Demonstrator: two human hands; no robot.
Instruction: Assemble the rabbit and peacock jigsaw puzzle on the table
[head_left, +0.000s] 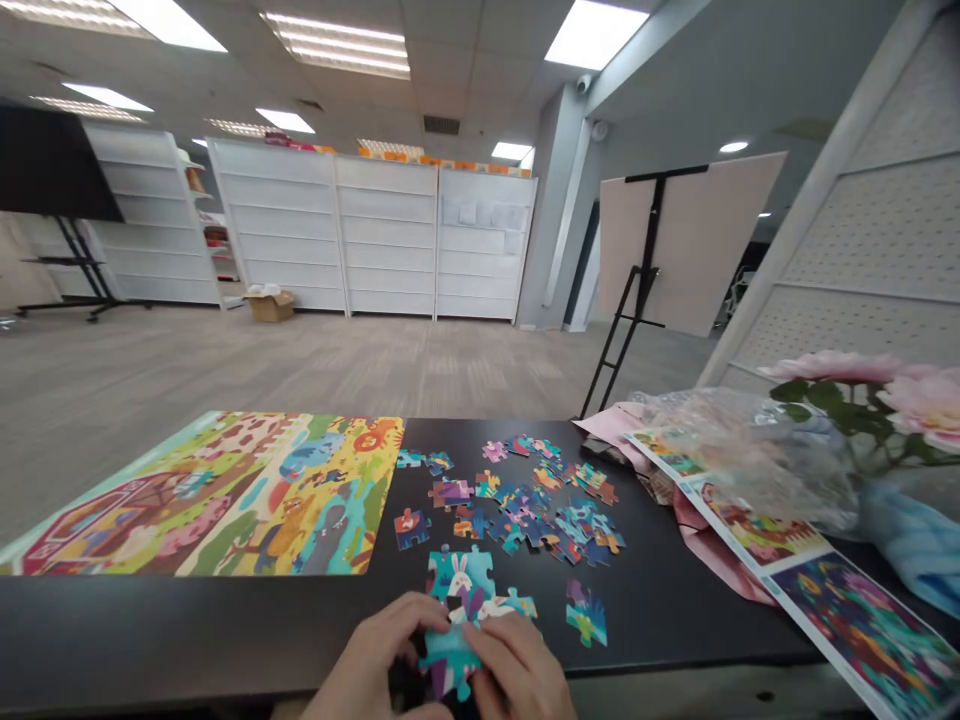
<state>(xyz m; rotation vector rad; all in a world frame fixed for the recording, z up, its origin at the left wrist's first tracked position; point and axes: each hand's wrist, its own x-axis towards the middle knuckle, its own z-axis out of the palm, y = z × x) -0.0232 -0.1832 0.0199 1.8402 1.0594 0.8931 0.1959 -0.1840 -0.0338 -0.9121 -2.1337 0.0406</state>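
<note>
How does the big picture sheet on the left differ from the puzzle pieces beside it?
The picture sheet is one large flat rectangle, while the puzzle pieces are many small separate shapes. The sheet shows whole scenes, including a lion, but the pieces show only fragments. The sheet lies neatly in one place, while the pieces are scattered in a loose heap to its right. Both are brightly coloured and lie on the black table.

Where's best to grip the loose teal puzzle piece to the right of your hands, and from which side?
Probably pinch the loose jigsaw piece by its opposite edges, coming from above on its right side with the right hand. It lies flat on the black table, so there's little to grasp from the top, and that side looks open, with no pieces crowding it.
</note>
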